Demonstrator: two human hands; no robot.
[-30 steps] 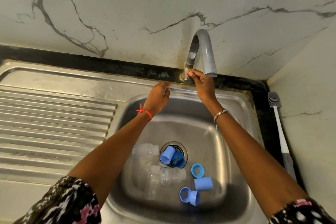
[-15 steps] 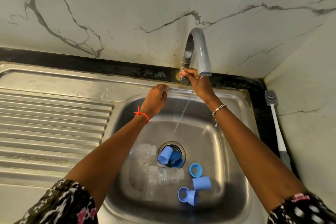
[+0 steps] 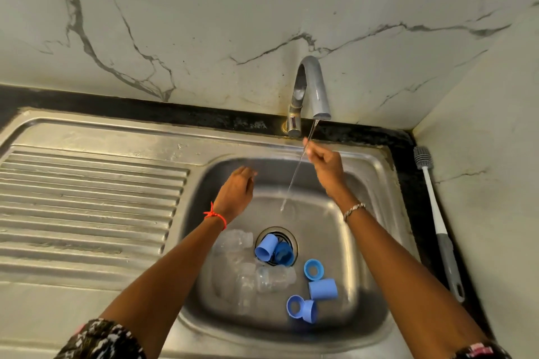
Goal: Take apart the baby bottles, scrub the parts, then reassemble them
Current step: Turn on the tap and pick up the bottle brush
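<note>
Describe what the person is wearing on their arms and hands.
The left hand has a red-orange thread bracelet knotted at the wrist. The right hand has a silver beaded chain bracelet at the wrist. Both forearms are bare; short patterned sleeves, dark with white and pink, show at the left and right upper arms. No gloves, and no rings can be made out.

Thin stream of water (image 3: 294, 181) runs from the faucet (image 3: 315, 87) into the steel sink (image 3: 376, 172). Both hands hang over the basin, holding nothing: left hand (image 3: 236, 195) relaxed, right hand (image 3: 323, 162) loosely curled beside the stream. Clear bottles (image 3: 262, 274) and blue caps (image 3: 322, 288) lie around the drain (image 3: 293, 237). A bottle brush (image 3: 437, 221) lies right of the sink.
</note>
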